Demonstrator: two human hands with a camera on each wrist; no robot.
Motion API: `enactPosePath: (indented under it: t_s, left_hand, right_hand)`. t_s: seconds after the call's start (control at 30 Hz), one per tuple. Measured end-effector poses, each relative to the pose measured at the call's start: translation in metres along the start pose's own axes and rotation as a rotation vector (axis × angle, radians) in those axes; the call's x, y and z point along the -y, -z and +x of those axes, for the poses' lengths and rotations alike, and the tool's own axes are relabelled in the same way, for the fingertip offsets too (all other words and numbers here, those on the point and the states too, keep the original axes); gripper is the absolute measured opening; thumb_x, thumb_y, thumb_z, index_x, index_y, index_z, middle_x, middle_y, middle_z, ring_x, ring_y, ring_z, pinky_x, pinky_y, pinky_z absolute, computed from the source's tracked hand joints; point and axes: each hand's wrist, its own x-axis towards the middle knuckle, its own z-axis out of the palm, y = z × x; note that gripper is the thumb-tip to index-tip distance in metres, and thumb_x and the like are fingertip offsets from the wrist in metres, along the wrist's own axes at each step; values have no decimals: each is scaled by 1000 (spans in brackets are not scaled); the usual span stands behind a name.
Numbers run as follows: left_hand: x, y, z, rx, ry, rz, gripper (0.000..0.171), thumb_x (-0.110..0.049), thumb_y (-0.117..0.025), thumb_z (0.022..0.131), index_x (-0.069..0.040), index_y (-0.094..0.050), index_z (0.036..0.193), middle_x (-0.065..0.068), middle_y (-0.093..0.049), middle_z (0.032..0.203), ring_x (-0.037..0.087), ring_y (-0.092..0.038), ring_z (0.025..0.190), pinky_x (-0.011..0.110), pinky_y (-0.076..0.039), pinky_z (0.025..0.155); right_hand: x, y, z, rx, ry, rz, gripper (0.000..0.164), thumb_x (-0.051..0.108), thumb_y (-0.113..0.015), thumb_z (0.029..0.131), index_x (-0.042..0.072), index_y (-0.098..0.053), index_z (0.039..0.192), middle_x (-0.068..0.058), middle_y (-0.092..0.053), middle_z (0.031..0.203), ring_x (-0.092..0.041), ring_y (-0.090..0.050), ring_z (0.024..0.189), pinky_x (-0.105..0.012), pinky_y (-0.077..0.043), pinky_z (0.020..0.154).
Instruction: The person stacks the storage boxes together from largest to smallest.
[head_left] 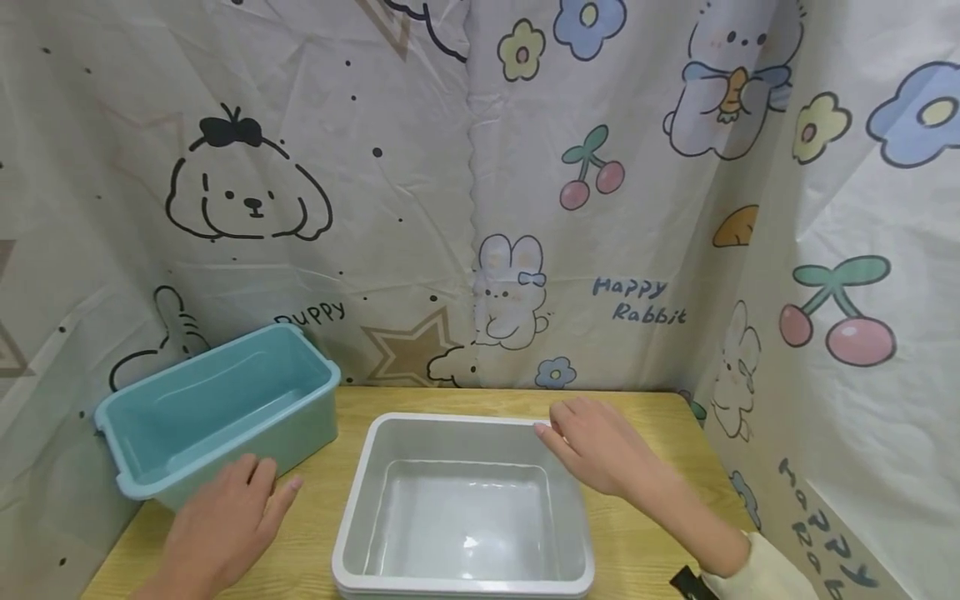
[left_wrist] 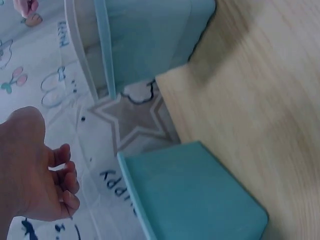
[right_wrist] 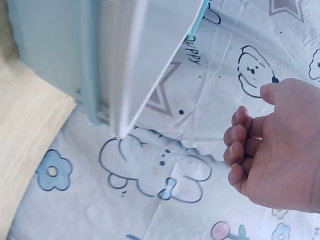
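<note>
A white rectangular bin (head_left: 465,517), with nothing in it, stands at the front middle of the wooden table. In the left wrist view it sits nested in a light blue bin (left_wrist: 150,40), their rims close together. An unfilled teal bin (head_left: 217,400) stands at the left, set at an angle. My left hand (head_left: 225,525) hovers by the teal bin's near side, fingers loosely curled around nothing, as the left wrist view shows. Over the white bin's far right corner is my right hand (head_left: 592,446), palm empty and fingers loosely bent in the right wrist view.
A printed curtain (head_left: 405,217) with cartoon animals, flowers and cherries hangs behind the table and along both sides. Wooden tabletop (head_left: 645,533) shows to the right of the white bin and between the two bins. A pale sleeve (head_left: 757,575) covers the right forearm.
</note>
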Motion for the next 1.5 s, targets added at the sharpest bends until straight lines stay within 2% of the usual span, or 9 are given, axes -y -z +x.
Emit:
enactPosePath:
  t_s: [0.2, 0.3, 0.5, 0.67, 0.73, 0.83, 1.0, 1.33, 1.5]
  left_hand:
    - [31, 18, 0, -92, 82, 6, 43, -41, -43, 106, -9, -44, 77, 6, -36, 72, 21, -36, 60, 34, -31, 51]
    - [44, 22, 2, -92, 116, -10, 45, -42, -42, 106, -7, -44, 77, 7, -38, 72, 22, -37, 60, 34, -31, 49]
    - [65, 21, 4, -23, 181, -24, 55, -51, -33, 106, -4, -45, 79, 10, -41, 75, 26, -41, 64, 36, -32, 50]
    - [83, 19, -2, 28, 228, -26, 62, -55, -28, 105, -1, -47, 81, 12, -42, 76, 27, -43, 65, 37, -34, 51]
    - [90, 18, -6, 55, 250, -27, 67, -56, -27, 104, 5, -49, 87, 16, -45, 79, 29, -45, 68, 41, -37, 54]
    - [103, 18, -11, 98, 300, -35, 73, -58, -25, 104, 11, -48, 97, 22, -46, 86, 34, -48, 75, 45, -40, 57]
    - [119, 20, -15, 101, 361, -23, 75, -59, -24, 103, 12, -47, 97, 24, -46, 86, 34, -50, 73, 46, -41, 54]
    - [136, 13, -23, 179, 444, -48, 78, -63, -18, 102, 8, -47, 87, 21, -47, 80, 31, -50, 71, 44, -41, 56]
    - [143, 12, -19, 203, 470, -35, 85, -65, -17, 100, 14, -46, 92, 27, -50, 84, 36, -54, 74, 50, -43, 59]
  right_hand:
    - [26, 17, 28, 4, 104, -8, 35, 45, -40, 105, 20, -48, 82, 8, -42, 74, -14, -40, 72, -32, -33, 72]
    - [38, 22, 43, -14, 157, -5, 34, 42, -41, 106, 20, -48, 81, 8, -42, 74, -14, -41, 73, -33, -34, 73]
    - [54, 21, 73, -25, 242, -23, 32, 39, -41, 106, 19, -48, 81, 8, -43, 74, -14, -45, 72, -32, -37, 72]
    - [62, 17, 99, -31, 273, -72, 33, 39, -41, 106, 18, -50, 82, 6, -45, 74, -15, -46, 71, -31, -37, 68]
    - [66, 16, 109, -25, 283, -70, 34, 39, -40, 106, 18, -50, 82, 5, -45, 74, -15, -47, 71, -31, -37, 67]
    - [71, 15, 122, -14, 289, -62, 35, 40, -39, 107, 17, -50, 84, 5, -46, 75, -16, -48, 73, -31, -38, 69]
    - [78, 11, 146, -7, 281, -102, 38, 42, -36, 107, 14, -54, 89, 2, -52, 81, -18, -52, 79, -34, -41, 74]
    - [92, -18, 184, 4, 285, -212, 41, 43, -30, 108, 11, -55, 101, -3, -56, 94, -22, -55, 96, -36, -41, 82]
    - [97, -33, 199, 52, 251, -235, 44, 43, -27, 108, 11, -57, 104, -4, -59, 100, -23, -56, 100, -37, -42, 84]
